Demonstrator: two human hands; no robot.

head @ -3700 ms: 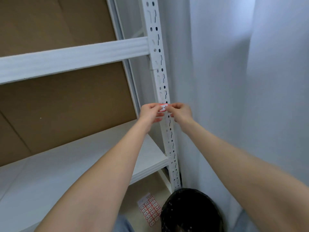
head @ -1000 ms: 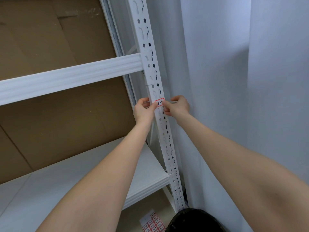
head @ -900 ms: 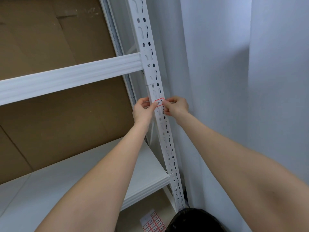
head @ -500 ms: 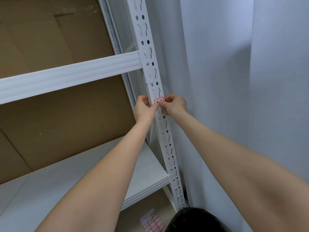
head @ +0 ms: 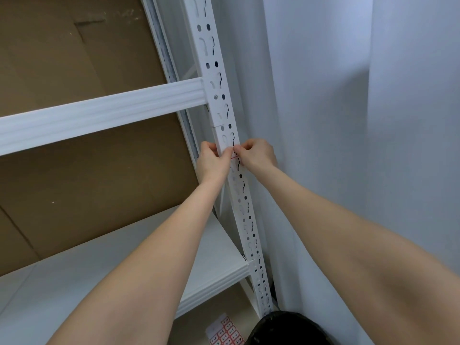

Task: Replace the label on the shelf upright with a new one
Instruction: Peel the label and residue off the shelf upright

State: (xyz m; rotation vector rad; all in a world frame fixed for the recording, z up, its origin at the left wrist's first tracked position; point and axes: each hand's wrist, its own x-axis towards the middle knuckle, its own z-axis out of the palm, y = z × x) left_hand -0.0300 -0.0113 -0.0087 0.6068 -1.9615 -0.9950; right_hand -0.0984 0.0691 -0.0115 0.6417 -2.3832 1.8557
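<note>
Cardboard backing (head: 74,183) behind a white rack. Shelf upright (head: 245,212) runs top to bottom, with a beam (head: 99,115) hooked into it. Black round container (head: 286,329) at bottom edge; can't make out its contents. Label sheet (head: 225,332) just beside it. Left hand (head: 212,163) and right hand (head: 258,154) are curled, fingertips pinching the label (head: 234,157) against the upright's face, below the beam.

A single head-worn wide-angle view is provided. The upright (head: 222,131) is faced from near and is sighted steeply downward along its length toward the lower shelf (head: 99,282).
</note>
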